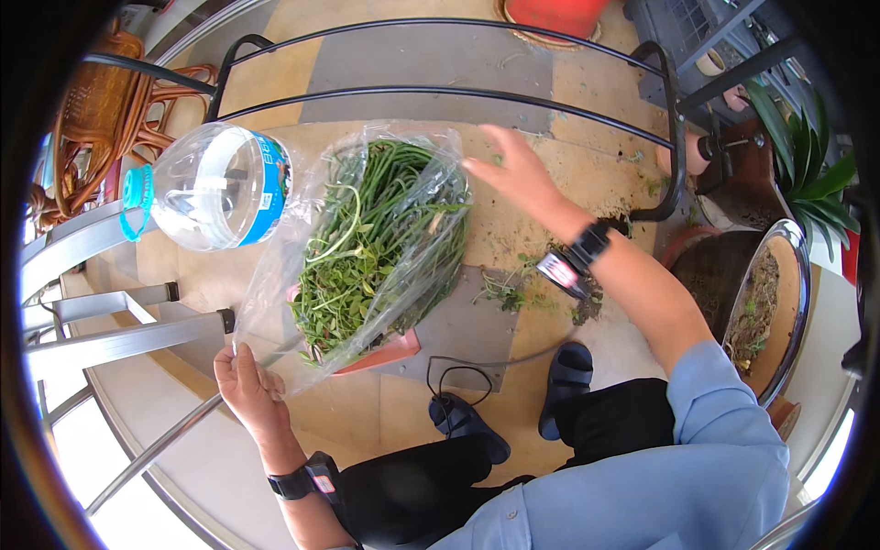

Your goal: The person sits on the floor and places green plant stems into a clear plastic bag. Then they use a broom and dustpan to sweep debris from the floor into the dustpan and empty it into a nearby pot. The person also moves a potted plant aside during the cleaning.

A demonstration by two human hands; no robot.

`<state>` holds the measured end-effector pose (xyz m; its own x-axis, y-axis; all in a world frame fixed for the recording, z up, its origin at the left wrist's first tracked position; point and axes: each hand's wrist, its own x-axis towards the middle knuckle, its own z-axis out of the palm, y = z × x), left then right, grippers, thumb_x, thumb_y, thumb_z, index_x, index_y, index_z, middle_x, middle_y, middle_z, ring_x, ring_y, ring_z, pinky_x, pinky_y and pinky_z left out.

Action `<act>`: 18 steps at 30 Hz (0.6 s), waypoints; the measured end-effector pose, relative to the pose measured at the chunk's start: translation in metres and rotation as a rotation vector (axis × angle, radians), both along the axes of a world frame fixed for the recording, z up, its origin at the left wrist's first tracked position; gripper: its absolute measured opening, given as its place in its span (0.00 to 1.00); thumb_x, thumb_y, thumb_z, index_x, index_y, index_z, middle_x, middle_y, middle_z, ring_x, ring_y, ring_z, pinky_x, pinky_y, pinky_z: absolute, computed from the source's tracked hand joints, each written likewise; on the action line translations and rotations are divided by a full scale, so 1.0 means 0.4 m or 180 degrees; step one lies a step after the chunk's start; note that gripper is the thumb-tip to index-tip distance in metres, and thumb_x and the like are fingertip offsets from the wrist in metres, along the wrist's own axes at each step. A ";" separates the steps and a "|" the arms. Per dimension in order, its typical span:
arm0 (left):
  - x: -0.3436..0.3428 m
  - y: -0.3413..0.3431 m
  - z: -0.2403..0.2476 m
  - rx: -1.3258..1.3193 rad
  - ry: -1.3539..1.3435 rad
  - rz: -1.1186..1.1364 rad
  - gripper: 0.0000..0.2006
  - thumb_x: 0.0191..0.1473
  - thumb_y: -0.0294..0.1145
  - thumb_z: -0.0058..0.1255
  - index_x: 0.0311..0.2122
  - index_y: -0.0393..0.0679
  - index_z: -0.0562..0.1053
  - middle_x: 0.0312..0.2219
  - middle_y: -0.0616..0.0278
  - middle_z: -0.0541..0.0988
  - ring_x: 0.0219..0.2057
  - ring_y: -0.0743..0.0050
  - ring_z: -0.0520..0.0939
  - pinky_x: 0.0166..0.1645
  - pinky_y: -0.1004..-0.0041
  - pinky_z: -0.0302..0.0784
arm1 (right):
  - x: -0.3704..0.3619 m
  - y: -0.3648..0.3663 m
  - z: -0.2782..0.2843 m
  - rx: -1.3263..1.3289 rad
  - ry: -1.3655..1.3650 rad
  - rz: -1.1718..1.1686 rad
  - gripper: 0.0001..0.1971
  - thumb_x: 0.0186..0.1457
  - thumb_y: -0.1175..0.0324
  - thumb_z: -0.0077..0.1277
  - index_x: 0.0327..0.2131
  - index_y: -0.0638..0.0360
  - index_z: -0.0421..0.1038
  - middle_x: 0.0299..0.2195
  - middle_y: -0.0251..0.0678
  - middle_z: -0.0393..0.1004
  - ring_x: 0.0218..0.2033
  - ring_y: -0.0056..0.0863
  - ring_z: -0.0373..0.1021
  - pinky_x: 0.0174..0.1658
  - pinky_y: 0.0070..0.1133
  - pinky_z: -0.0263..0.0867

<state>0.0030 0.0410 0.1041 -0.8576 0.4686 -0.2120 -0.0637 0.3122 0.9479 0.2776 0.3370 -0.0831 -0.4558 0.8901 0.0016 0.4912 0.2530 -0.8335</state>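
A clear plastic bag [275, 302] lies loosely over a heap of green leafy stems [367, 266], which rests in a reddish planter or tray [390, 353]. With fingers pinched, my left hand [246, 380] holds the bag's near left edge. My right hand [522, 179] is open, with fingers apart, beside the bag's far right corner; its fingertips come close to the film, and whether they touch it I cannot tell. Left of the greens is a large clear water bottle [206, 188] with a teal cap and blue label.
A black metal rack frame [449, 90] spans the far side. Soil and plant scraps [513, 286] litter the tiles beside a dark cable [458, 362]. Potted plants [811, 165] and an oval planter [761, 312] stand right. Metal rails [128, 339] and a wicker chair [101, 101] are left.
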 end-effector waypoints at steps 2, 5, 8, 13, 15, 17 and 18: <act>0.004 -0.014 0.008 -0.0081 0.0019 0.0069 0.06 0.60 0.30 0.46 0.37 0.43 0.62 0.10 0.74 0.57 0.08 0.89 0.54 0.11 0.83 0.52 | -0.117 0.027 0.020 0.0654 -0.0379 -0.0002 0.33 0.50 0.51 0.55 0.54 0.63 0.61 0.51 0.51 0.64 0.50 0.42 0.66 0.51 0.31 0.63; 0.004 -0.020 0.012 -0.0137 0.0049 0.0166 0.06 0.61 0.30 0.45 0.37 0.42 0.62 0.09 0.74 0.57 0.07 0.88 0.54 0.11 0.82 0.52 | -0.214 0.045 0.013 0.1192 -0.0877 -0.0073 0.23 0.54 0.56 0.52 0.48 0.60 0.67 0.42 0.51 0.71 0.44 0.45 0.69 0.45 0.34 0.66; 0.006 -0.025 0.027 -0.0041 0.0019 0.0178 0.05 0.61 0.29 0.45 0.37 0.43 0.62 0.09 0.73 0.58 0.07 0.88 0.54 0.11 0.82 0.51 | -0.202 0.046 0.013 0.0694 -0.1112 0.0268 0.09 0.57 0.66 0.46 0.37 0.57 0.72 0.27 0.49 0.74 0.29 0.50 0.71 0.34 0.37 0.67; 0.025 -0.061 0.130 0.0347 0.0100 0.0151 0.03 0.61 0.28 0.44 0.37 0.43 0.64 0.11 0.72 0.61 0.07 0.89 0.55 0.11 0.83 0.51 | -0.056 0.049 0.153 0.0059 0.0041 0.0034 0.08 0.56 0.73 0.45 0.39 0.59 0.71 0.25 0.44 0.76 0.26 0.39 0.73 0.30 0.29 0.69; 0.034 -0.088 0.202 0.0694 0.0388 0.0100 0.02 0.61 0.27 0.44 0.37 0.44 0.65 0.12 0.72 0.63 0.07 0.89 0.55 0.11 0.84 0.51 | 0.038 0.046 0.244 -0.0223 0.0998 0.0111 0.12 0.56 0.77 0.45 0.43 0.59 0.72 0.27 0.37 0.77 0.24 0.25 0.72 0.29 0.21 0.69; 0.037 -0.095 0.228 0.0510 0.0458 0.0451 0.01 0.61 0.27 0.44 0.37 0.44 0.66 0.13 0.72 0.63 0.07 0.89 0.55 0.12 0.84 0.51 | 0.116 0.030 0.327 -0.0092 0.1045 -0.0092 0.13 0.56 0.79 0.43 0.44 0.61 0.72 0.29 0.31 0.75 0.26 0.16 0.71 0.29 0.15 0.68; 0.042 -0.092 0.215 0.0152 0.0380 0.0773 0.01 0.61 0.26 0.44 0.37 0.45 0.66 0.13 0.72 0.63 0.08 0.89 0.55 0.12 0.84 0.51 | 0.125 0.033 0.349 -0.0376 0.0641 -0.0276 0.12 0.57 0.78 0.43 0.44 0.62 0.72 0.29 0.32 0.75 0.26 0.16 0.71 0.30 0.15 0.68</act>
